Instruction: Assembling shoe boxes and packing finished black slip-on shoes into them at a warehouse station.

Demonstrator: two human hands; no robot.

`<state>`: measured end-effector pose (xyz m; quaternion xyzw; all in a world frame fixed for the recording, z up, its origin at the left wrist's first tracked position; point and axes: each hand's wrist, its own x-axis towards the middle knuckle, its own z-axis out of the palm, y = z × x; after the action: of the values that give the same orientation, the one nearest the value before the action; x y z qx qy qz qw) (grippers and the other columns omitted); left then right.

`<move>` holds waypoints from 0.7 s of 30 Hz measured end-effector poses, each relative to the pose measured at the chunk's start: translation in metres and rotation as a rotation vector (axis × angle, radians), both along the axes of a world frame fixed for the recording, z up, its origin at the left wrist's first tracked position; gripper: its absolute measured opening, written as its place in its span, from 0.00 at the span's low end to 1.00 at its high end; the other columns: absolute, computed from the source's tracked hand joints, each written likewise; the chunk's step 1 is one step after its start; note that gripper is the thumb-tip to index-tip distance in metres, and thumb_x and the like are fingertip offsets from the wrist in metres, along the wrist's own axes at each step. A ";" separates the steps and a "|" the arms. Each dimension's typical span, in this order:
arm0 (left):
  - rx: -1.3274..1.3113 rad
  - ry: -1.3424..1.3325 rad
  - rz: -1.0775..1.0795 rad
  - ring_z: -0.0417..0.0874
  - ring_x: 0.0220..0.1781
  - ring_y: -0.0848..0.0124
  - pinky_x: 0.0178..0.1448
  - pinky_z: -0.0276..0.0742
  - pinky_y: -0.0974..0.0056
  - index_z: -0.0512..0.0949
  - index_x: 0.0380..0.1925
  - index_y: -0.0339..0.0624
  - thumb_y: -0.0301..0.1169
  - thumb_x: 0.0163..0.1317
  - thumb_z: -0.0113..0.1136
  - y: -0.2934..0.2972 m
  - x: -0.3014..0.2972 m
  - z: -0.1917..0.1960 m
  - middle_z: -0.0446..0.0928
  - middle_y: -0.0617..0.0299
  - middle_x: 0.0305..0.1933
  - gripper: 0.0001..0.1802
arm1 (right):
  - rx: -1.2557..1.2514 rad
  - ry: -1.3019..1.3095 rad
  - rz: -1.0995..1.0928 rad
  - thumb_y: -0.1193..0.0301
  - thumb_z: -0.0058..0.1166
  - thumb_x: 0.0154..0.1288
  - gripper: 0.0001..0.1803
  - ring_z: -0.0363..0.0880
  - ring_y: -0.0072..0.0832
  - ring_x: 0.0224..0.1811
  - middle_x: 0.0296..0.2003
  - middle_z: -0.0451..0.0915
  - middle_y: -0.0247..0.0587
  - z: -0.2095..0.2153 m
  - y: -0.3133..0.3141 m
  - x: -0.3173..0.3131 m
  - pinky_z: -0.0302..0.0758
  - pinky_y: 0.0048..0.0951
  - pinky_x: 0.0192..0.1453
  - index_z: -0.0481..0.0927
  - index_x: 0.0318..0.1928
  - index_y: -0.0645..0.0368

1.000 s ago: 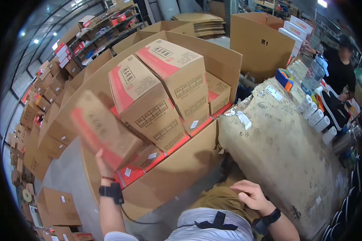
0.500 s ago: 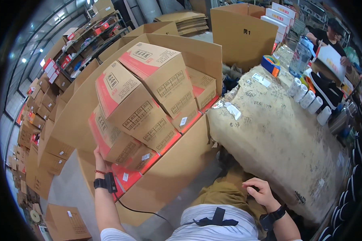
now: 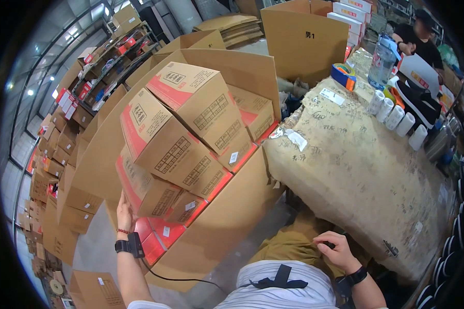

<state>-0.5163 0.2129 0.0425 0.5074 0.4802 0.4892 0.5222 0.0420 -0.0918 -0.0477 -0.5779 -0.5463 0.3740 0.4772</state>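
My left hand (image 3: pixel 125 212) lies against the near left side of a lower carton (image 3: pixel 140 180), a brown box with a red printed band. Its fingers are stretched out, their tips partly hidden by the carton. Two similar cartons, one on the left (image 3: pixel 157 134) and one taller-standing (image 3: pixel 191 95), rest above it. Under the stack, flat red boxes (image 3: pixel 166 232) with white labels fill a large open brown carton (image 3: pixel 227 221). Close to my lap, my right hand (image 3: pixel 339 250) hovers with fingers loosely bent and the thumb apart, nothing visible in it.
To the right stands a worn, paper-covered table (image 3: pixel 355 170) carrying white rolls (image 3: pixel 395 117), a water jug (image 3: pixel 380 64), tape (image 3: pixel 344 76) and black shoes (image 3: pixel 416 100). A person (image 3: pixel 425 44) is at its far end. A cable (image 3: pixel 183 279) runs from my left wrist.
The lower left carton has shifted away from me with my left hand against it, baring more red box near the corner. My right hand stays by my lap.
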 end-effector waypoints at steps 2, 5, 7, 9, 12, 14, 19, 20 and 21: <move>-0.007 0.028 0.091 0.74 0.62 0.64 0.53 0.80 0.62 0.47 0.74 0.40 0.20 0.63 0.36 -0.004 0.010 0.005 0.62 0.54 0.72 0.36 | 0.011 -0.006 -0.004 0.75 0.59 0.59 0.09 0.82 0.30 0.35 0.36 0.83 0.43 0.000 0.000 0.000 0.77 0.26 0.39 0.84 0.41 0.63; -0.061 0.322 0.167 0.79 0.42 0.73 0.38 0.79 0.72 0.51 0.73 0.39 0.18 0.62 0.36 -0.004 -0.001 0.015 0.71 0.55 0.64 0.36 | 0.021 -0.012 0.000 0.75 0.60 0.59 0.09 0.83 0.30 0.35 0.36 0.83 0.43 0.001 0.003 -0.001 0.78 0.26 0.38 0.84 0.41 0.64; -0.111 0.586 0.145 0.78 0.31 0.78 0.32 0.75 0.74 0.53 0.73 0.38 0.19 0.63 0.37 -0.002 -0.007 0.015 0.75 0.56 0.60 0.35 | 0.018 -0.012 0.003 0.75 0.60 0.59 0.09 0.83 0.30 0.35 0.36 0.83 0.43 0.002 0.004 -0.002 0.78 0.26 0.39 0.84 0.41 0.64; -0.004 0.540 0.186 0.64 0.20 0.84 0.23 0.61 0.77 0.56 0.72 0.38 0.19 0.62 0.35 0.001 0.017 0.017 0.79 0.61 0.53 0.34 | 0.026 -0.022 0.008 0.75 0.60 0.59 0.09 0.83 0.31 0.36 0.36 0.83 0.44 0.002 0.003 -0.001 0.79 0.27 0.39 0.84 0.41 0.63; -0.059 0.514 0.153 0.65 0.21 0.88 0.23 0.62 0.77 0.57 0.72 0.39 0.15 0.58 0.37 -0.001 0.015 0.018 0.79 0.63 0.52 0.37 | 0.023 -0.035 0.003 0.75 0.60 0.59 0.09 0.83 0.32 0.36 0.35 0.84 0.44 0.004 0.000 0.002 0.79 0.27 0.40 0.84 0.41 0.63; -0.033 0.517 0.151 0.64 0.21 0.88 0.23 0.62 0.77 0.57 0.72 0.39 0.16 0.59 0.36 -0.005 0.015 0.016 0.80 0.64 0.50 0.37 | 0.028 -0.039 -0.012 0.74 0.60 0.59 0.09 0.83 0.32 0.36 0.35 0.84 0.44 0.006 -0.001 0.004 0.79 0.27 0.40 0.84 0.41 0.63; -0.002 0.598 0.112 0.64 0.20 0.87 0.22 0.62 0.77 0.57 0.72 0.40 0.17 0.61 0.36 -0.008 0.005 0.020 0.81 0.65 0.44 0.35 | 0.016 -0.020 -0.014 0.74 0.60 0.59 0.09 0.83 0.33 0.36 0.35 0.84 0.43 0.003 -0.005 0.003 0.78 0.28 0.40 0.84 0.41 0.62; -0.009 0.606 0.126 0.62 0.18 0.87 0.21 0.60 0.77 0.57 0.72 0.40 0.18 0.61 0.37 -0.004 0.006 0.020 0.81 0.66 0.42 0.35 | 0.009 -0.018 -0.013 0.74 0.60 0.60 0.09 0.83 0.32 0.36 0.35 0.84 0.43 0.004 -0.004 0.005 0.78 0.28 0.40 0.84 0.41 0.62; -0.016 0.615 0.142 0.60 0.17 0.87 0.20 0.58 0.76 0.58 0.72 0.40 0.18 0.62 0.37 -0.002 0.005 0.021 0.81 0.67 0.39 0.34 | 0.003 -0.016 -0.011 0.73 0.60 0.60 0.10 0.83 0.32 0.37 0.35 0.84 0.42 0.004 -0.002 0.006 0.78 0.27 0.40 0.84 0.41 0.62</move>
<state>-0.5112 0.2109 0.0634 0.5924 0.6539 0.3442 0.3209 0.0476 -0.0940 -0.0438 -0.5831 -0.5474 0.3659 0.4759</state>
